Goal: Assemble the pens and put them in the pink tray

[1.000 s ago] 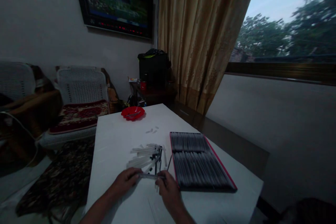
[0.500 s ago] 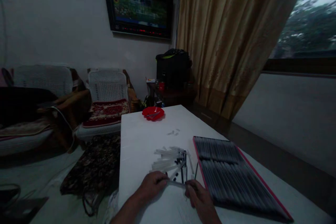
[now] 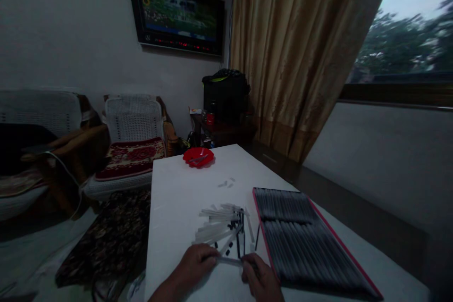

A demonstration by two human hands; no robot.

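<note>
Between my two hands a pale, narrow strip or tube (image 3: 229,261) is stretched level just above the white table (image 3: 170,207). My left hand (image 3: 198,264) pinches its left end, and my right hand (image 3: 257,274) is closed on its right end. Beyond my fingers lies a loose pile of clear tubes (image 3: 212,232), with dark sticks (image 3: 238,243) and small black caps (image 3: 230,248) among them. To the right, a pink-edged tray (image 3: 264,226) holds rows of slim dark items in clear sleeves.
A red dish (image 3: 198,157) stands at the table's far end, with small clear pieces (image 3: 226,182) nearer. Wicker chairs (image 3: 134,120) are at the left, a brown ledge (image 3: 339,198) at the right.
The view has turned slightly right, so everything appears shifted left. Both hands still hold the pale strip in nearly the same pose.
</note>
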